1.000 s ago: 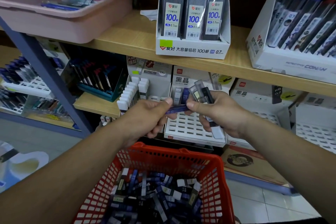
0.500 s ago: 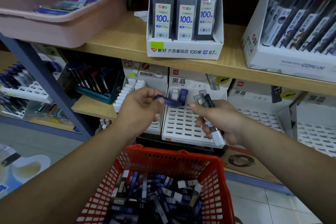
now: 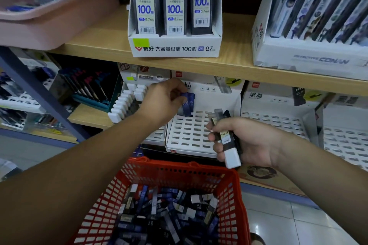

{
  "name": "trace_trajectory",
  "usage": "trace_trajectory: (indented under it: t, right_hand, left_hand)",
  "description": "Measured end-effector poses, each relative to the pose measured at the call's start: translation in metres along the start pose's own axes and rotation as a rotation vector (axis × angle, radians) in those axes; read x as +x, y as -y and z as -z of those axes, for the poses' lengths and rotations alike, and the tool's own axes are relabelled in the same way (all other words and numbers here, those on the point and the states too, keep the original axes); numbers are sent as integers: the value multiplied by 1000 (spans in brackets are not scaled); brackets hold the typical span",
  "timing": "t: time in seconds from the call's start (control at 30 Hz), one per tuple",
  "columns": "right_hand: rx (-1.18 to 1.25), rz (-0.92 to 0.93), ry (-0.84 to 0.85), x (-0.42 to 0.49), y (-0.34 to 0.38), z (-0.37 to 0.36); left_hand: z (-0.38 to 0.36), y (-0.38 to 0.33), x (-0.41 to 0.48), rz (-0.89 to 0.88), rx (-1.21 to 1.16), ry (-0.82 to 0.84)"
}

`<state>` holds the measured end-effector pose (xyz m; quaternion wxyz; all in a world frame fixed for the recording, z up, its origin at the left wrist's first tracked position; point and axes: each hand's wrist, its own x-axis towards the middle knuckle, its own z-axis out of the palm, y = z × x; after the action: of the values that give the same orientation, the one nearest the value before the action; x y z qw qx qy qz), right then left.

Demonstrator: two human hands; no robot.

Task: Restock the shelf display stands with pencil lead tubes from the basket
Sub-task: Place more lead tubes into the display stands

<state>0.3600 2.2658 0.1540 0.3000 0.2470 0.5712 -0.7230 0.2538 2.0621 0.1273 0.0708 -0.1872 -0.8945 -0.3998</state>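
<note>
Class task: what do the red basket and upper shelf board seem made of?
The red basket looks like moulded plastic, slightly glossy, with a regular lattice of holes. The shelf board looks like wood or wood-look laminate: matt, pale, faint grain.

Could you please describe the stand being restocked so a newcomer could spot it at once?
Below the wooden shelf bearing the white 100-lead box runs a row of white slotted stands. Take the stand behind the red basket: only it has a blue tube at its back, pinched by the left hand.
</note>
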Motion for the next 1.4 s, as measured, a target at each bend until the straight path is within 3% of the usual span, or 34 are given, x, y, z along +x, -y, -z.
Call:
trace_trajectory:
  t: [0.37, 0.6, 0.83, 0.9, 1.03, 1.13, 1.27, 1.4]
  right_hand:
    - [13, -30, 117, -6, 1, -7]
    - [-66, 66, -1, -1, -3, -1]
    - [-17, 112, 158, -5, 3, -1]
    - [-84, 165, 150, -2, 3, -3]
    - [-193, 211, 154, 0, -1, -13]
    - [-190, 242, 148, 3, -1, -21]
    - [-105, 279, 104, 8, 4, -30]
    - [-179, 271, 53, 15, 4, -43]
  left_hand:
    - [-1, 2, 6, -58, -17, 86]
    - [3, 9, 5, -168, 53, 114]
    - [-1, 2, -7, -214, 209, 43]
    - [3, -16, -20, -86, 76, 42]
    - [3, -35, -41, 334, -317, 248]
    - [12, -30, -45, 418, -439, 262]
    - [38, -15, -47, 547, -669, 137]
    - [68, -2, -62, 642, -826, 65]
